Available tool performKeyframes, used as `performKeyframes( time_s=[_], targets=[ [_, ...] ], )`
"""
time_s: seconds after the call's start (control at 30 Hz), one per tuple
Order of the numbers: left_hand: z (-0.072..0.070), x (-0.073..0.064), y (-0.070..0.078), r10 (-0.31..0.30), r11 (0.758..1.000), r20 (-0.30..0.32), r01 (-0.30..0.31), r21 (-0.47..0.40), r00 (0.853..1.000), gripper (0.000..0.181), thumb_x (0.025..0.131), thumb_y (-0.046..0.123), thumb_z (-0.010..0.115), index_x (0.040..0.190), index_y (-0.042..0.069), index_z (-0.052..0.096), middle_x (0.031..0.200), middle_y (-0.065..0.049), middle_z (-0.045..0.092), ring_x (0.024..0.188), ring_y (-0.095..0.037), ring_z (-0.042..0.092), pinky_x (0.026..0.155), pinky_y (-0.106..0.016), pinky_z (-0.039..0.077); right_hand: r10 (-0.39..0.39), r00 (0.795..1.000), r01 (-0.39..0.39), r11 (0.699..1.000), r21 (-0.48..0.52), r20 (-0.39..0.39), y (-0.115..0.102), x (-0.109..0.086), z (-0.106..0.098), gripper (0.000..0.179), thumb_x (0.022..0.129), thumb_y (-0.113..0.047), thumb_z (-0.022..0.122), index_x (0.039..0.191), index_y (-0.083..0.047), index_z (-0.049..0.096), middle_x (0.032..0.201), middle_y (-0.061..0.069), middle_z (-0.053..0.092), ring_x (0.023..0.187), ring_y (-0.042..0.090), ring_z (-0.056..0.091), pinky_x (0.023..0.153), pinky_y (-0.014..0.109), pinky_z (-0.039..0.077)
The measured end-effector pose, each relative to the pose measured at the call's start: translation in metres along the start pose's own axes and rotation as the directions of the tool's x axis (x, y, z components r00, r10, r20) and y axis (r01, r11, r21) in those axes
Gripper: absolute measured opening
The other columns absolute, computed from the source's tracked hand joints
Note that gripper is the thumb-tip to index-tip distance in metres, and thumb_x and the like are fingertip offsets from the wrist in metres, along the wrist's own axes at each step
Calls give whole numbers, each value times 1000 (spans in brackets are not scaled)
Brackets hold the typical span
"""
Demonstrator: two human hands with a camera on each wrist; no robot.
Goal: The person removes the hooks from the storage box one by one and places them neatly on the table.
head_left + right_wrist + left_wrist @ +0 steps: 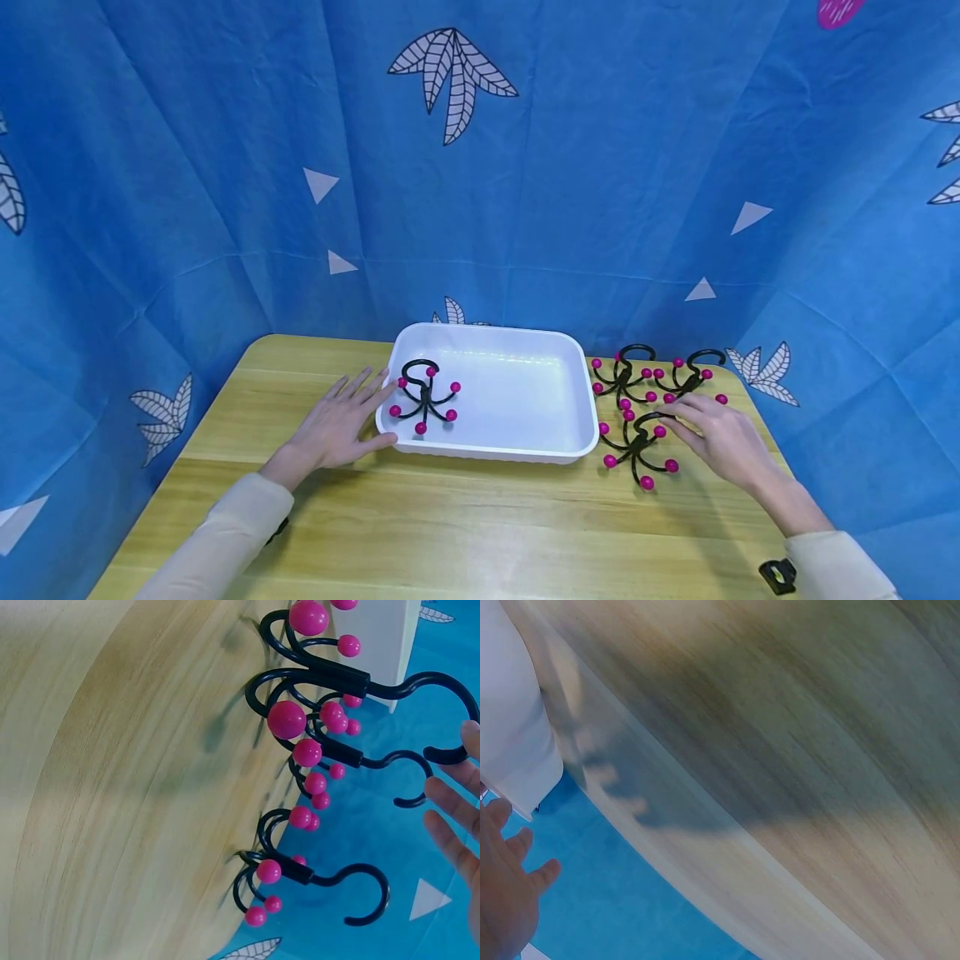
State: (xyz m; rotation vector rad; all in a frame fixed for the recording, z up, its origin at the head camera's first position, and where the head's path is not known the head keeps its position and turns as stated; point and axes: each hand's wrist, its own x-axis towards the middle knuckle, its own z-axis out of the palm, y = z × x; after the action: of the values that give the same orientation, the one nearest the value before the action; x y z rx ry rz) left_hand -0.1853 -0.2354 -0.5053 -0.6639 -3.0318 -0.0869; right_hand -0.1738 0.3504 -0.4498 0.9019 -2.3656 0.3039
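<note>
A black claw hanger (425,398), with curved arms ending in pink balls and a hook on top, stands inside the white tray (517,379) at its left end. My left hand (337,427) lies with fingers spread at the tray's left rim, and holds nothing. To the right of the tray stand three more such hangers. At the front one (637,443), my right hand (722,435) pinches the end of the hook between thumb and fingers. In the right wrist view that hook (427,679) curves into the fingers (450,796), its arms still low over the table.
Behind the gripped hanger, a back left hanger (624,379) and a back right hanger (687,383) stand close together near the table's far right corner. Blue cloth (570,208) hangs behind and around the wooden table (480,525).
</note>
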Motion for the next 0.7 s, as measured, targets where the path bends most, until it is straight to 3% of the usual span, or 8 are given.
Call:
performKeyframes(
  time_s=[0.53,0.63,0.7],
  targets=[
    [-1,-1,1,9,1000,-1,-9,1,1000,93,96,79,48,168,23,29,178,-7,23,165,-39,22,132,-64,26,17,1000,-17,1000,-2,16,3,0,2,65,109,-59,35,109,-14,82,91,3,77,56,7,59,47,18,41],
    [-1,-1,1,7,1000,2,-7,3,1000,93,96,79,48,168,23,29,178,-7,22,165,-38,22,132,-64,25,28,999,-28,1000,-3,28,3,0,1,40,106,-46,59,112,-13,81,94,6,79,56,10,60,46,17,39],
    [-1,-1,1,9,1000,-2,-9,0,1000,93,96,78,48,168,22,30,178,-7,23,165,-39,22,131,-65,26,44,998,-43,999,-11,47,2,0,0,26,97,-30,76,114,-11,80,97,9,79,57,12,62,46,17,40]
  ],
)
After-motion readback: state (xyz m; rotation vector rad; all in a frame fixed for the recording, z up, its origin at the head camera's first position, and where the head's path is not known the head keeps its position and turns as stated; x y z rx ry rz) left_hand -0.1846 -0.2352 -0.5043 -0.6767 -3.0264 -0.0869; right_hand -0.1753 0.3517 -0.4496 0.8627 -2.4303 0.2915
